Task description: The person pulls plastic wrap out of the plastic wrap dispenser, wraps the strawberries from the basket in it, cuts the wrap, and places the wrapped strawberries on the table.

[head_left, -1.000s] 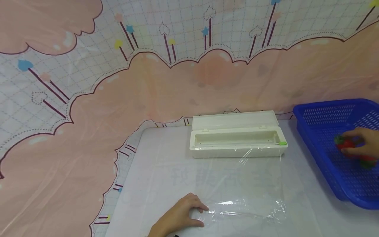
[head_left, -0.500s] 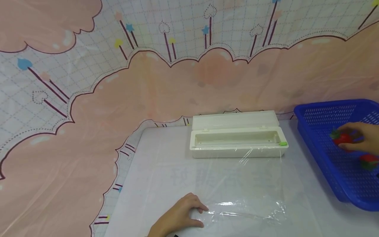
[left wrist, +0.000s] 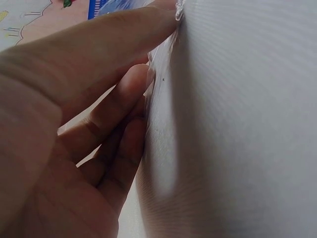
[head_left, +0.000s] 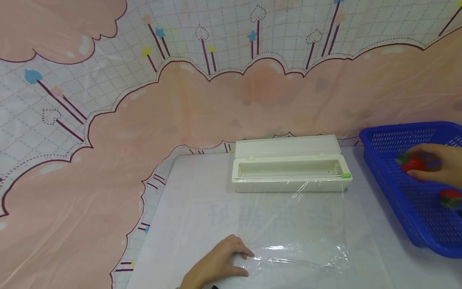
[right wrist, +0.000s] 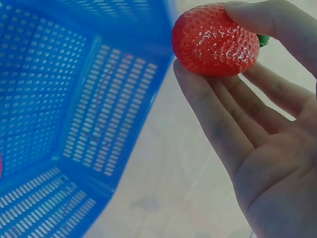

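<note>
In the head view my right hand (head_left: 438,162) pinches a red strawberry (head_left: 412,164) with green leaves, over the blue basket (head_left: 388,188). The right wrist view shows the strawberry (right wrist: 215,42) between thumb and fingertips, looking shiny. A second strawberry (head_left: 450,198) lies in the basket. At the front of the table, my left hand (head_left: 221,259) touches the left edge of a clear sheet of plastic wrap (head_left: 299,237), thumb and fingers spread apart. Up close in the left wrist view, the left hand's fingertips (left wrist: 136,79) meet the film against the white surface.
Behind the film stands a white wrap dispenser box (head_left: 288,186), its lid (head_left: 286,147) raised, with a green slider (head_left: 345,175) at its right end. The film runs from the box towards me over the white table (head_left: 187,208). A patterned cloth (head_left: 216,108) lies beyond.
My right hand has lifted the strawberry slightly up and left, away from the other strawberry in the basket. The left hand stays in place on the film.
</note>
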{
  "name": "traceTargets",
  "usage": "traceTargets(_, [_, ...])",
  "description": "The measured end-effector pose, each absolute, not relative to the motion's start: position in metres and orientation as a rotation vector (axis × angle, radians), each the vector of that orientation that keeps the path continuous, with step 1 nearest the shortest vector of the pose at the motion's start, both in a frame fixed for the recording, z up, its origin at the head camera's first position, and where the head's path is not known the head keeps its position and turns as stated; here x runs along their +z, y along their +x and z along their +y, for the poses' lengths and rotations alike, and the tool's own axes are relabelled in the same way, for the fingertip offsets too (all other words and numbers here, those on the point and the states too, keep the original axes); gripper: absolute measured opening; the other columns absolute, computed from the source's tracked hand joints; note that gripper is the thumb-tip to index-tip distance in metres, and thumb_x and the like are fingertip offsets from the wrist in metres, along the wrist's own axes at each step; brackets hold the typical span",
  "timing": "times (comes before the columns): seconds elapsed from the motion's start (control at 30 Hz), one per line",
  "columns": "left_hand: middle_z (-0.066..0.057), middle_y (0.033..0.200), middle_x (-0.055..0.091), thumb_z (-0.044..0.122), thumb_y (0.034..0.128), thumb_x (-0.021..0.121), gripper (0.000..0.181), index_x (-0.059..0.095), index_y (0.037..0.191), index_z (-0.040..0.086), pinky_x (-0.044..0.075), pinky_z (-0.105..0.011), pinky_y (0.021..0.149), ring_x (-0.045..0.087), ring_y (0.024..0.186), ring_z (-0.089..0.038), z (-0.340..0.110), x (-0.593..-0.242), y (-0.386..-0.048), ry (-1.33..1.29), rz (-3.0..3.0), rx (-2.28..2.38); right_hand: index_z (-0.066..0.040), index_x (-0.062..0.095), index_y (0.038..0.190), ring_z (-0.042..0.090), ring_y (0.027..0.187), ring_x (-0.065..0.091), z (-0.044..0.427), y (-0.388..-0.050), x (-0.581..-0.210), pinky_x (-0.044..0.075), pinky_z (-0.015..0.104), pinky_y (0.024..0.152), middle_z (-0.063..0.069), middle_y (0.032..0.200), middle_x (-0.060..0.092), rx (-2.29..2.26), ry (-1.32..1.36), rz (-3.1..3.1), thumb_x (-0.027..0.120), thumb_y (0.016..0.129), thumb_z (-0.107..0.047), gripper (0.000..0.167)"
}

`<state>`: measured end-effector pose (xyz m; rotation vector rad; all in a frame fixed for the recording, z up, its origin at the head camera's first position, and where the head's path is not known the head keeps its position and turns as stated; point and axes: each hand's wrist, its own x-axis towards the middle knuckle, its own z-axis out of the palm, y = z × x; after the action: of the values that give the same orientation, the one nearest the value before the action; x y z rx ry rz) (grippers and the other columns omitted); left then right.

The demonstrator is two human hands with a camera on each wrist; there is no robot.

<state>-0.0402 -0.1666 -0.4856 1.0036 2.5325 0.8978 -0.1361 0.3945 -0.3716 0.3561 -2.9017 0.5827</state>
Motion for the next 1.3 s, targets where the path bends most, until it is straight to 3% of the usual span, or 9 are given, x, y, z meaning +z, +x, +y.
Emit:
traceTargets(0.1, [0.022,0.093,0.060,0.032,0.0778,0.083,0.036,0.074,0.112,0.024,0.047,-0.021,0.091,0.050,0.099,0.003,-0.166,-0.486,-0.041,1.003,2.533,0.898,0.013,0.057,0.113,0.023,0.074,0.067,0.386,-0.135,-0.366,0.057,0.039,0.055,0.034,0.097,0.064,0.552,0.346,-2.934,0.085,0.073,-0.002,0.051])
traceTargets(0.17, [0.021,0.093,0.061,0.032,0.0777,0.083,0.037,0.074,0.112,0.023,0.047,-0.021,0.091,0.050,0.099,0.003,-0.166,-0.486,-0.041,1.007,2.531,0.904,0.014,0.055,0.115,0.045,0.080,0.065,0.380,-0.134,-0.361,0.057,0.043,0.058,0.036,0.100,0.063,0.540,0.338,-2.963,0.084,0.075,-0.004,0.053])
traceTargets(0.27, [0.021,0.093,0.061,0.031,0.0776,0.084,0.037,0.074,0.112,0.023,0.047,-0.021,0.091,0.051,0.099,0.003,-0.166,-0.486,-0.041,1.012,2.529,0.913,0.014,0.052,0.113,0.048,0.083,0.065,0.368,-0.131,-0.355,0.058,0.043,0.060,0.036,0.100,0.062,0.534,0.319,-2.989,0.085,0.076,-0.005,0.053])
traceTargets(0.67, [0.021,0.094,0.061,0.030,0.0764,0.084,0.037,0.074,0.112,0.023,0.046,-0.019,0.090,0.051,0.099,0.005,-0.166,-0.487,-0.040,1.009,2.531,0.939,0.006,0.057,0.110,0.039,0.087,0.067,0.331,-0.128,-0.344,0.058,0.047,0.071,0.020,0.100,0.067,0.528,0.441,-3.031,0.086,0.072,-0.004,0.049])
traceTargets(0.87, [0.021,0.094,0.061,0.031,0.0765,0.084,0.038,0.074,0.112,0.023,0.047,-0.019,0.090,0.051,0.098,0.004,-0.166,-0.487,-0.041,1.021,2.535,0.939,0.002,0.058,0.114,0.033,0.088,0.069,0.317,-0.126,-0.343,0.060,0.042,0.069,0.018,0.103,0.068,0.605,0.492,-3.047,0.085,0.073,-0.005,0.050])
traceTargets(1.07, [0.021,0.093,0.061,0.031,0.0766,0.084,0.038,0.074,0.112,0.022,0.047,-0.019,0.090,0.050,0.098,0.004,-0.167,-0.488,-0.042,1.025,2.531,0.938,-0.004,0.060,0.116,0.024,0.087,0.069,0.303,-0.120,-0.346,0.060,0.034,0.068,0.008,0.104,0.069,0.708,0.581,-2.996,0.086,0.074,-0.006,0.049])
traceTargets(1.3, [0.021,0.094,0.061,0.031,0.0771,0.084,0.038,0.074,0.113,0.023,0.046,-0.020,0.090,0.051,0.099,0.004,-0.167,-0.488,-0.043,1.028,2.529,0.941,-0.006,0.060,0.118,0.025,0.093,0.070,0.287,-0.117,-0.350,0.060,0.034,0.071,0.005,0.107,0.070,0.840,0.666,-2.998,0.084,0.077,-0.007,0.048])
